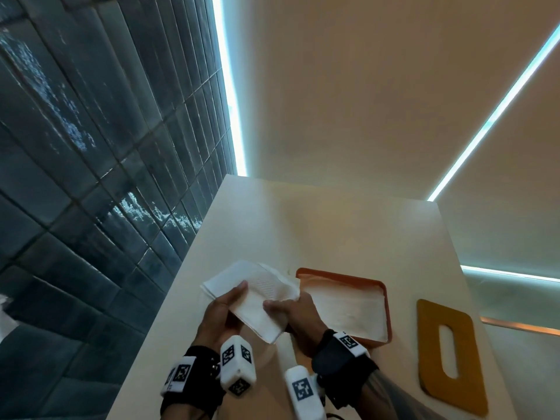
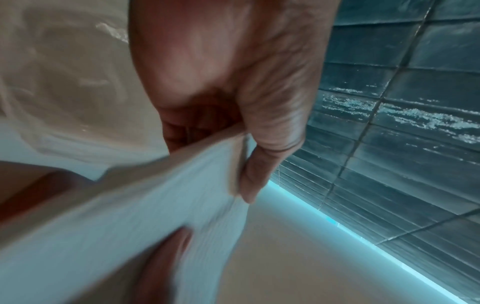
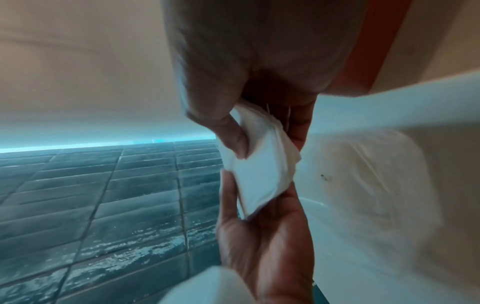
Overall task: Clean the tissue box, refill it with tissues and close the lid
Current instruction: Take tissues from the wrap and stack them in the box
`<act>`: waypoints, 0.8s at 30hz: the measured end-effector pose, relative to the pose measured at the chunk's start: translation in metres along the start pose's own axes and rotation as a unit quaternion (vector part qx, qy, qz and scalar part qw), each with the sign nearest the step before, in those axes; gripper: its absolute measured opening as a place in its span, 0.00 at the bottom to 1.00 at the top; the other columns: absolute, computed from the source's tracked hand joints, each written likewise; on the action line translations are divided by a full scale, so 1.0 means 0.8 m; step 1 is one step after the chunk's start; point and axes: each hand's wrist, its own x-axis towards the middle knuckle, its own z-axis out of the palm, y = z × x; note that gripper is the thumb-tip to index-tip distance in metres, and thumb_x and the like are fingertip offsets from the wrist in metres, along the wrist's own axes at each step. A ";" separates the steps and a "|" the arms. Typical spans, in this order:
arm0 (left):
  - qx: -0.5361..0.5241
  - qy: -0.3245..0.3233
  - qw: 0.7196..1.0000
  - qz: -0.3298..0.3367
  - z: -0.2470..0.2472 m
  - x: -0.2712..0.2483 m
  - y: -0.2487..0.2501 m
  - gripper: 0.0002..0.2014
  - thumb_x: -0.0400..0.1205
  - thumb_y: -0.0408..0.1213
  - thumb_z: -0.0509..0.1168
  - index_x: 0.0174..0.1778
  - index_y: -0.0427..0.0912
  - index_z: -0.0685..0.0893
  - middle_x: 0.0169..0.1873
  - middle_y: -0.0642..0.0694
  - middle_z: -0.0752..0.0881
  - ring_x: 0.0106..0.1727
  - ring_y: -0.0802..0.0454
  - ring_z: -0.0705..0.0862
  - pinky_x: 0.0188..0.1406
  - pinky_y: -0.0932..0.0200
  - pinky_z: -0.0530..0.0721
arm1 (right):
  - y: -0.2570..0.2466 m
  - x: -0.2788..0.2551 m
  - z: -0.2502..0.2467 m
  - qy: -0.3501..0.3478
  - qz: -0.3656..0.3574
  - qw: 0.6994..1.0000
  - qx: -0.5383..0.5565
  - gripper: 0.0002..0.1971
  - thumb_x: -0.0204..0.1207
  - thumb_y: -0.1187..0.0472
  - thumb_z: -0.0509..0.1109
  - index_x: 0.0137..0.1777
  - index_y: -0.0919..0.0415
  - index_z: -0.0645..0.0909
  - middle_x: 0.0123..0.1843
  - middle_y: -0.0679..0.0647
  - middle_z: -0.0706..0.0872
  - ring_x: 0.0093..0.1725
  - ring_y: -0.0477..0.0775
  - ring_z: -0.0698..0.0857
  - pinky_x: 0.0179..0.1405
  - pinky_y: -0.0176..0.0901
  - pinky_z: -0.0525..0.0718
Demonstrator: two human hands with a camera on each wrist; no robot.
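White folded tissues [image 1: 257, 301] pinched between left hand [image 1: 221, 313] and right hand [image 1: 298, 316]; right of them, orange-rimmed tissue box [image 1: 389, 310] open, tissues inside, lid [image 1: 448, 356] off.

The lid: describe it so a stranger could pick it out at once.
Start at the pale table. To the right of the open orange tissue box lies the lid, a flat mustard-yellow board, apart from the box. Only it has a long oval slot cut through its middle.
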 end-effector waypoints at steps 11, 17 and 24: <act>0.129 -0.089 0.982 0.107 0.004 0.006 0.008 0.33 0.56 0.31 0.81 0.59 0.35 0.84 0.52 0.32 0.89 0.51 0.36 0.88 0.42 0.47 0.91 | -0.046 -0.048 -0.124 -0.025 -0.073 0.996 0.037 0.19 0.67 0.72 0.78 0.58 0.72 0.85 0.59 0.70 0.88 0.59 0.72 0.86 0.62 0.65 0.84; 0.305 -0.136 0.933 0.134 0.075 -0.003 0.001 0.29 0.62 0.34 0.79 0.61 0.40 0.83 0.53 0.38 0.91 0.55 0.38 0.89 0.54 0.42 0.88 | -0.067 -0.066 -0.172 -0.026 -0.118 0.993 0.008 0.19 0.71 0.66 0.77 0.62 0.67 0.83 0.59 0.66 0.89 0.59 0.65 0.88 0.61 0.58 0.86; 0.365 -0.081 0.920 0.122 0.114 0.011 -0.021 0.14 0.75 0.29 0.72 0.57 0.36 0.85 0.51 0.36 0.90 0.52 0.36 0.88 0.40 0.50 0.87 | -0.081 -0.065 -0.207 0.084 -0.123 0.986 -0.071 0.13 0.76 0.63 0.75 0.58 0.65 0.83 0.54 0.64 0.90 0.52 0.63 0.90 0.52 0.57 0.90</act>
